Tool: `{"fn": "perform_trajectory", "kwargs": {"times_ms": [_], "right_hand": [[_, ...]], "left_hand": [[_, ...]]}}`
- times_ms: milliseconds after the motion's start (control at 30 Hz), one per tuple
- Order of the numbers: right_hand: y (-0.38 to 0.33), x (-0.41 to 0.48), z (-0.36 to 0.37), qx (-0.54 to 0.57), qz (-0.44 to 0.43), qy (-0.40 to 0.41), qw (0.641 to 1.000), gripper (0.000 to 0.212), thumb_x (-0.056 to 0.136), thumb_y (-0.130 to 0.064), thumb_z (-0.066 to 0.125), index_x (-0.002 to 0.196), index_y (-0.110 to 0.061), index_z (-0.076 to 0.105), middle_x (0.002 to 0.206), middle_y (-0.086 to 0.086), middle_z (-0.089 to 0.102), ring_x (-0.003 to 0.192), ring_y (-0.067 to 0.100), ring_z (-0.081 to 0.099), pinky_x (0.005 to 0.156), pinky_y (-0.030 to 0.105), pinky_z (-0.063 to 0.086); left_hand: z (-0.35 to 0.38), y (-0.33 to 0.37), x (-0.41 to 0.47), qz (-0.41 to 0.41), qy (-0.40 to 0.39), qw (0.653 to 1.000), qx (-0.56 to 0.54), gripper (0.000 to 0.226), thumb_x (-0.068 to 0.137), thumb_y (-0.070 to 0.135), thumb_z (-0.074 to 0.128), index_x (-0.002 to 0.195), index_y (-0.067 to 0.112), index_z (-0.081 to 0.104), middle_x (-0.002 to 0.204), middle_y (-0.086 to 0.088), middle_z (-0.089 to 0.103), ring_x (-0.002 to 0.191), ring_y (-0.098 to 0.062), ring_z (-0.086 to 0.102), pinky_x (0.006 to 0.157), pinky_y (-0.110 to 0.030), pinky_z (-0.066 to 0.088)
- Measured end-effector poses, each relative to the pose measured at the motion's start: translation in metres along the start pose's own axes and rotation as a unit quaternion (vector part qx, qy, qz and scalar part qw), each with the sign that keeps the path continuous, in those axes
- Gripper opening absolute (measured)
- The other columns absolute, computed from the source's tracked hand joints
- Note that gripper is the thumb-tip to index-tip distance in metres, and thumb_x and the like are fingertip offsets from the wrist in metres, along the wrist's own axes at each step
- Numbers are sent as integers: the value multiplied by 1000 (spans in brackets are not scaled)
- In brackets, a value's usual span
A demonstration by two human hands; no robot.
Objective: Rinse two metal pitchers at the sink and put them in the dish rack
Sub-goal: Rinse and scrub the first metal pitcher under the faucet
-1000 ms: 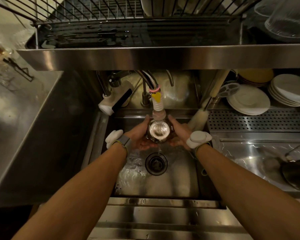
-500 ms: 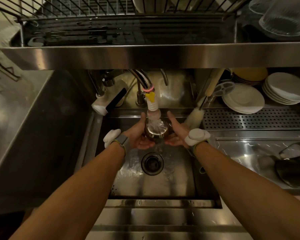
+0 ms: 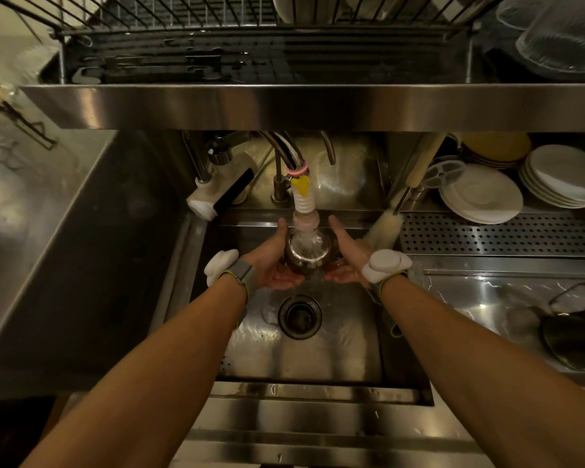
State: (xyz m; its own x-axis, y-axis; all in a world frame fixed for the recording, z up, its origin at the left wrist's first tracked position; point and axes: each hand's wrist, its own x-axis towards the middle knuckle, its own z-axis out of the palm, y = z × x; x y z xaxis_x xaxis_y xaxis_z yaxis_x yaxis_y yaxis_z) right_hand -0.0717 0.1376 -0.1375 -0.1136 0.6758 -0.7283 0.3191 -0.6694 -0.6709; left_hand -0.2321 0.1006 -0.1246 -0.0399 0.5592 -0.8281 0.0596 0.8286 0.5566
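Both hands, left hand [image 3: 267,261] and right hand [image 3: 347,256], cup one metal pitcher [image 3: 307,253] under the running tap [image 3: 305,211]; fingers wrapped around it. Racking looks not yet done.

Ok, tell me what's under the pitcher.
Both hands, left and right, cup the pitcher from below. Lower down are the wet sink floor and drain. The pitcher's base is hidden.

head cam | looks steeply down | close over sink [image 3: 318,359] | forearms in foreground
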Motion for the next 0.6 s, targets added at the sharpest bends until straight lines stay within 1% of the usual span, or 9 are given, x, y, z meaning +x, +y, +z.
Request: {"fn": "perform_trajectory", "kwargs": {"times_ms": [67, 133, 233, 267, 333, 367, 433, 533, 600], "right_hand": [[1, -3, -5, 9, 7, -1, 1000, 94, 57, -87, 51, 118, -16, 60, 106, 18, 69, 83, 34, 72, 69, 42, 60], [2, -3, -7, 0, 0, -6, 1000, 99, 51, -89, 49, 119, -19, 60, 106, 19, 69, 81, 35, 72, 68, 42, 60], [1, -4, -1, 6, 6, 9, 1000, 100, 55, -91, 45, 113, -12, 61, 101, 19, 70, 83, 34, 71, 67, 39, 60], [-1, -6, 2, -7, -4, 5, 1000, 96, 58, -89, 46, 117, -14, 60, 104, 20, 69, 86, 35, 70, 68, 38, 60], [-3, -4, 10, -51, -35, -14, 998, 93, 61, -85, 45, 130, -24, 54, 115, 23, 64, 94, 36, 68, 78, 43, 58], [-3, -7, 13, -44, -37, -15, 998, 94, 63, -85, 44, 131, -21, 53, 117, 23, 64, 93, 35, 67, 79, 43, 58], [-4, -5, 15, -2, -11, -1, 1000, 93, 67, -85, 45, 118, -9, 60, 108, 22, 68, 85, 33, 70, 73, 41, 60], [-3, -4, 11, 9, 5, 10, 1000, 93, 62, -89, 43, 108, -10, 62, 99, 19, 70, 80, 33, 72, 65, 37, 60], [-1, -6, 5, 15, 10, 18, 1000, 99, 53, -94, 41, 106, -13, 62, 95, 18, 72, 76, 32, 73, 61, 35, 59]], "left_hand": [[5, 1, -1, 0, -8, 1000, 8, 97, 79, 82, 7, 130, 13, 52, 86, -14, 67, 63, -21, 66, 50, -22, 50], [6, 2, -2, 3, -11, 1000, 15, 99, 79, 83, 7, 129, 11, 54, 83, -14, 67, 57, -19, 67, 49, -21, 50], [0, 1, -2, 9, -2, 1000, 11, 98, 80, 81, 8, 130, 10, 52, 88, -14, 66, 62, -20, 66, 57, -25, 51], [-3, 0, -1, 10, 2, 1000, 3, 96, 81, 81, 9, 131, 11, 51, 95, -16, 66, 65, -22, 66, 60, -26, 52], [-11, -3, -1, 7, 8, 1000, -7, 95, 81, 81, 12, 132, 11, 50, 103, -19, 65, 72, -25, 67, 69, -30, 53], [-15, -4, -2, 6, 12, 1000, -9, 95, 81, 81, 13, 131, 9, 51, 101, -20, 66, 74, -26, 67, 72, -32, 53], [-18, -4, -3, 5, 18, 1000, -7, 94, 82, 80, 13, 129, 8, 52, 94, -19, 66, 75, -26, 66, 73, -32, 52], [-13, -1, -4, 7, 9, 1000, -2, 93, 82, 80, 11, 131, 11, 51, 91, -17, 66, 72, -24, 67, 68, -29, 53], [-5, 1, -3, 8, -5, 1000, 9, 96, 81, 81, 9, 131, 11, 52, 89, -15, 68, 64, -20, 68, 55, -23, 53]]}}
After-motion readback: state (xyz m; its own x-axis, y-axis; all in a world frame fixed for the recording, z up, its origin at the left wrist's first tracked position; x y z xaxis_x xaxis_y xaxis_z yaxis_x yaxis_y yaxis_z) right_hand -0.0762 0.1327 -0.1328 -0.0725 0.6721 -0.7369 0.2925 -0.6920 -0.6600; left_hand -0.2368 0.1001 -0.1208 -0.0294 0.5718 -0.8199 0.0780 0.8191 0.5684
